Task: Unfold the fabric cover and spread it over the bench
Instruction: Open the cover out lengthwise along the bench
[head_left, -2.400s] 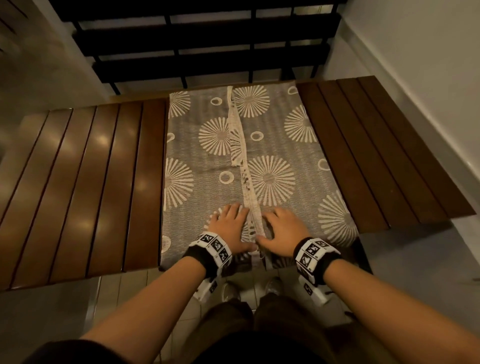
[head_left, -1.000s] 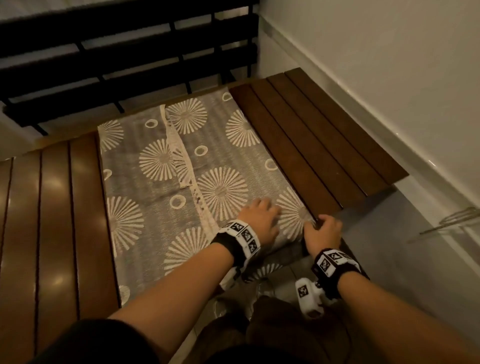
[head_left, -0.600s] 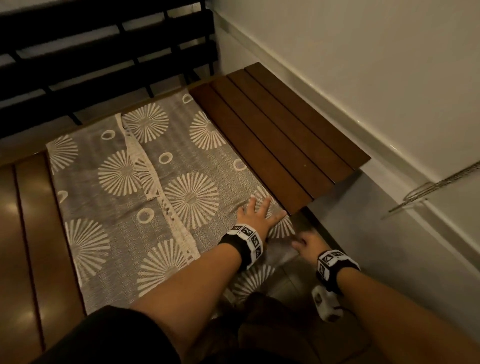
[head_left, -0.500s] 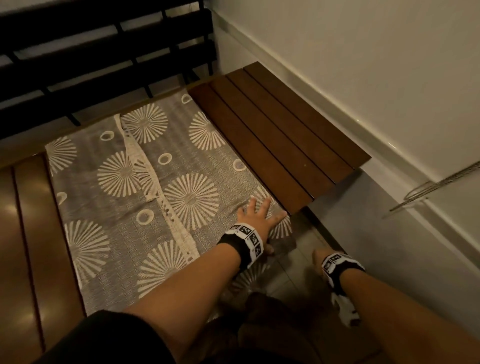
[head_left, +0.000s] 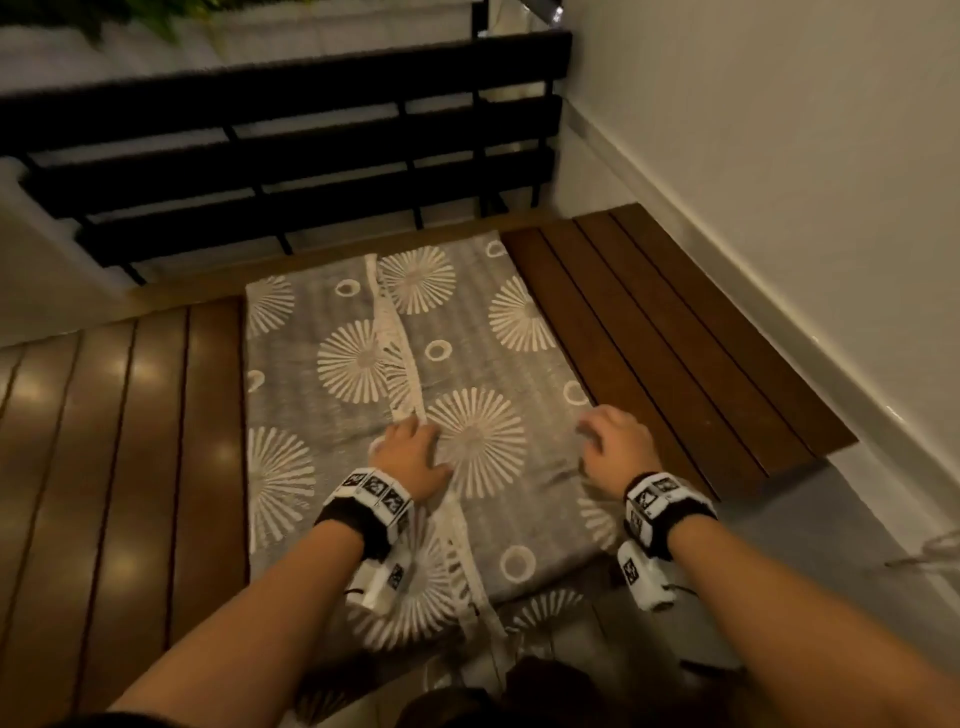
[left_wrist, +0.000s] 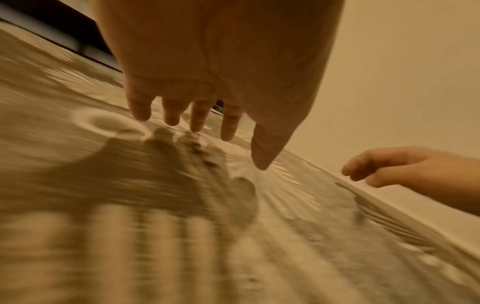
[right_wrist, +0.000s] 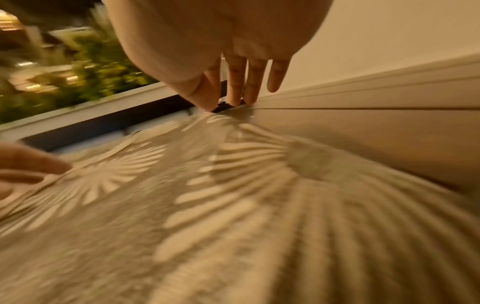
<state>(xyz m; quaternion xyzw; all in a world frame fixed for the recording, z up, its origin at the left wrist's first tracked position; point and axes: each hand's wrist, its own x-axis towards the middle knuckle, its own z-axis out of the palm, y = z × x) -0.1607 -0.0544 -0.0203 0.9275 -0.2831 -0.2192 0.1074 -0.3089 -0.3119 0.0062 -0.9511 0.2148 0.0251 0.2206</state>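
A: What is the biggest thing here?

B: The long dark-brown slatted wooden bench (head_left: 119, 415), which runs from left to right in front of a black slatted metal railing (head_left: 291, 150). A plain white wall (head_left: 779, 156) stands at its right end.

A: And the cover?

B: The grey woven fabric cover with cream sunburst and ring patterns (head_left: 467, 364) lies folded across the middle of the bench, bare slats showing on both sides. A cream fringed edge (head_left: 387, 322) runs down its middle, and its near end hangs over the front of the bench.

A: The hands?

B: Both hover over the cover with nothing in them. The left hand (head_left: 410, 457) is above the fringed edge, fingers (left_wrist: 197, 115) spread and pointing down; whether they touch the cloth is unclear. The right hand (head_left: 618, 447) is over the cover's right edge, beside the bare slats, its fingers (right_wrist: 235, 82) straight and close together.
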